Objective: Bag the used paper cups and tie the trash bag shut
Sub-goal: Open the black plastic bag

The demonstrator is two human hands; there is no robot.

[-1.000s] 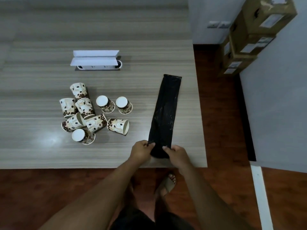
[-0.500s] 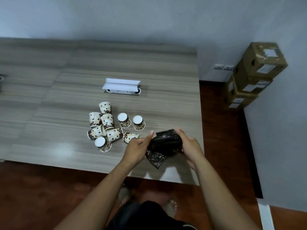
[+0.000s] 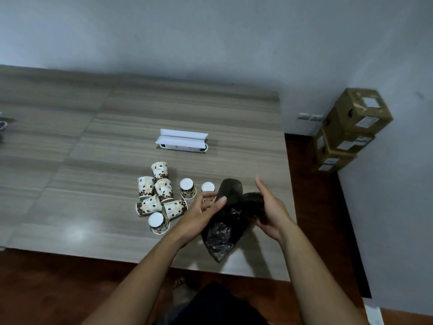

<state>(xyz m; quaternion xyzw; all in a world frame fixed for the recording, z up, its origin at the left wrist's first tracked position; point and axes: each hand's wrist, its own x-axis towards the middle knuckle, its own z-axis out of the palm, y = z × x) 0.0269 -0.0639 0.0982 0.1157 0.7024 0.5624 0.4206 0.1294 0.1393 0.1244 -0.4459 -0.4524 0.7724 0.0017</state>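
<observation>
From the head view, we judge the task barely begun: none of the paper cups (image 3: 161,195) is bagged; all lie clustered on the table (image 3: 70,184). The black trash bag (image 3: 228,219) hangs crumpled above the near edge, our left hand (image 3: 201,212) pinching it, our right hand (image 3: 269,212) cupping it with fingers loosely spread. We cannot find the bag's mouth among the folds.
</observation>
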